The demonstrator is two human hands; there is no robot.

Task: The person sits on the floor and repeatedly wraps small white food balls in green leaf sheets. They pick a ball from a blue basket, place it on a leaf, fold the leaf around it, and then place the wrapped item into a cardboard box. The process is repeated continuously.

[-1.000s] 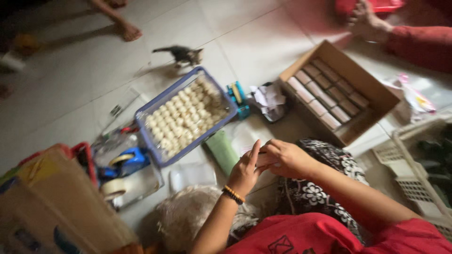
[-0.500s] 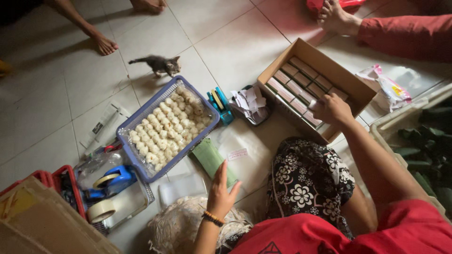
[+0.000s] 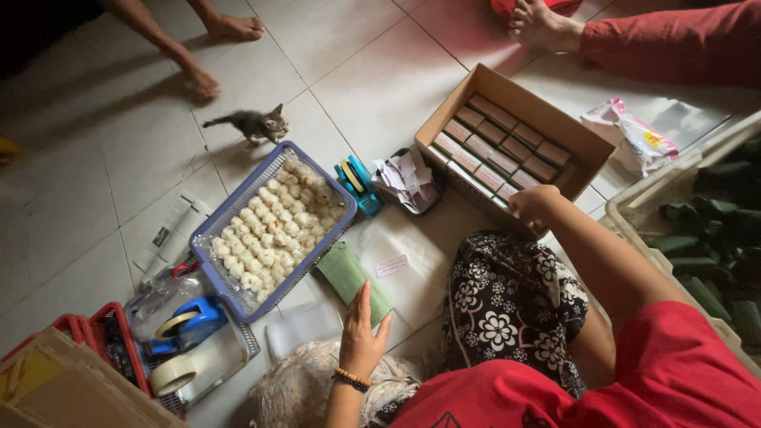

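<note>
My left hand (image 3: 361, 336) rests with fingers together on the near end of a flat green packet (image 3: 349, 277) that lies on clear plastic sheets on the tiled floor. My right hand (image 3: 533, 205) is stretched out to the near edge of a brown cardboard box (image 3: 507, 95) filled with rows of small dark packed blocks; its fingers curl over the rim, and what they hold is hidden. A blue plastic basket (image 3: 231, 208) full of several pale round dumplings sits left of the green packet.
A small grey kitten (image 3: 254, 124) stands behind the basket. A blue tape dispenser (image 3: 357, 184), tape rolls (image 3: 174, 349), a red basket (image 3: 103, 333), a crate of green leaf bundles (image 3: 713, 238) and a pink-white packet (image 3: 630, 136) lie around. Other people's bare feet (image 3: 547, 24) are near.
My right hand left my left hand and reached to the cardboard box. My left hand went down onto the green packet. The view shifted, and the kitten moved a little.
</note>
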